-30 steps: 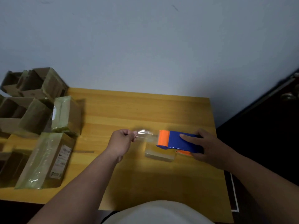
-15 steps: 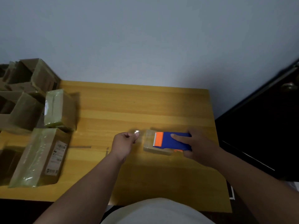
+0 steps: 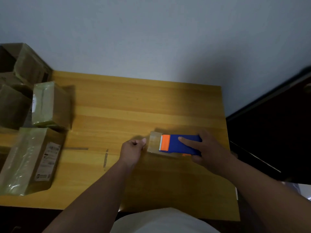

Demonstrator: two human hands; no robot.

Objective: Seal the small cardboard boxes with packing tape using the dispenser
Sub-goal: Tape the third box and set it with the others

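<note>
A small flat cardboard box (image 3: 154, 143) lies on the wooden table (image 3: 134, 105), right of centre. On top of it sits the blue tape dispenser (image 3: 180, 145) with its orange front and toothed blade pointing left. My right hand (image 3: 208, 148) grips the dispenser, index finger laid along its top. My left hand (image 3: 133, 151) is curled at the box's left end, thumb and fingers pinching the clear tape end against that edge. The tape itself is barely visible.
Several taped cardboard boxes stand along the table's left side, one with a white label (image 3: 30, 158) nearest me, another (image 3: 50, 105) behind it, more stacked in the far left corner (image 3: 27, 64). A dark cabinet (image 3: 269, 132) borders the table's right edge.
The dispenser has come down from above the table onto the small box. My left hand has drawn in with the tape end to the box's left edge.
</note>
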